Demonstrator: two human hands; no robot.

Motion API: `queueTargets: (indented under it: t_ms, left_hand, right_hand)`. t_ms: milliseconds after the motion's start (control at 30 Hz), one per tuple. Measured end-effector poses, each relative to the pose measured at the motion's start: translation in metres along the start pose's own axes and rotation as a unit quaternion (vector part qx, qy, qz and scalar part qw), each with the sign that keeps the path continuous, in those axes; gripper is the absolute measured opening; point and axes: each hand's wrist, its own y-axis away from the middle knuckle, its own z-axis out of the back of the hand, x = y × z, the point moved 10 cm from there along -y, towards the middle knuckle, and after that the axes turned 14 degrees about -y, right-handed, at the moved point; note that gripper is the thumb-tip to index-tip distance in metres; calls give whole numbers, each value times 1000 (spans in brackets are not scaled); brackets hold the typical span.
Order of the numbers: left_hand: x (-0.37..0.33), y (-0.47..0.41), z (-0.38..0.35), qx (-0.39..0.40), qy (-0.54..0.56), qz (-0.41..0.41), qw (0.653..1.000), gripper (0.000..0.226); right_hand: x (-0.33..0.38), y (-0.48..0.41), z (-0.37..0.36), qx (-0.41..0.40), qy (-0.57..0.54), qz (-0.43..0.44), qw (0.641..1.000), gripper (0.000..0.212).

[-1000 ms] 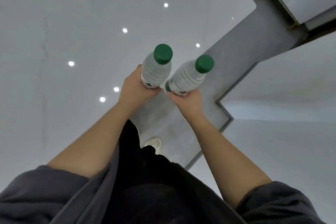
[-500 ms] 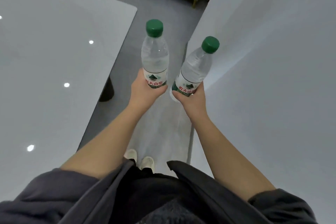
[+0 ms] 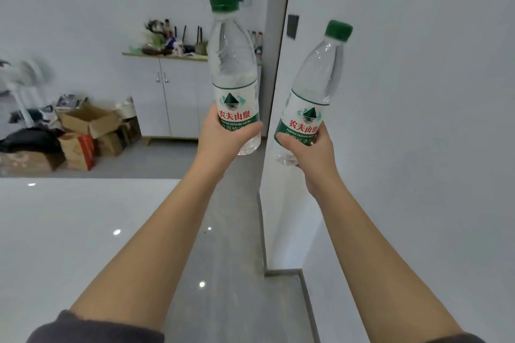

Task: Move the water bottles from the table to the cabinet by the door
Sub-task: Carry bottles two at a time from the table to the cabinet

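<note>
My left hand point(image 3: 223, 133) grips the lower part of a clear water bottle point(image 3: 233, 64) with a green cap, held upright in front of me. My right hand point(image 3: 312, 147) grips a second green-capped water bottle point(image 3: 315, 86), tilted a little to the right. Both bottles carry a white, green and red label. Behind the left bottle, against the far wall, stands a white cabinet point(image 3: 178, 97) with a cluttered wooden top. The glossy white table point(image 3: 69, 231) fills the lower left.
A white wall corner point(image 3: 274, 147) stands just right of the left bottle, and the wall runs along my right side. Cardboard boxes point(image 3: 83, 131) and bags are piled on the grey floor left of the cabinet. A grey floor strip point(image 3: 228, 245) runs between table and wall.
The view has lifted from the floor and table to the room ahead. Both bottles stay in my hands and now rise higher, with the far cabinet and boxes come into sight.
</note>
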Motion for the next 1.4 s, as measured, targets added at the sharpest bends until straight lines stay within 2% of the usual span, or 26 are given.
queueTargets:
  t_ms: [167, 433, 967, 1400]
  left_hand:
    - [-52, -17, 22, -10, 13, -42, 999, 52]
    - [-76, -17, 46, -22, 24, -56, 998, 53]
    - [-64, -29, 73, -10, 39, -35, 999, 51]
    - [-47, -109, 50, 3, 26, -34, 999, 49]
  right_hand:
    - [58, -5, -27, 18, -22, 46, 999, 45]
    - [100, 4, -46, 28, -19, 73, 997, 49]
    - [81, -10, -81, 39, -9, 48, 998, 46]
    - [60, -96, -86, 36, -7, 35, 999, 45]
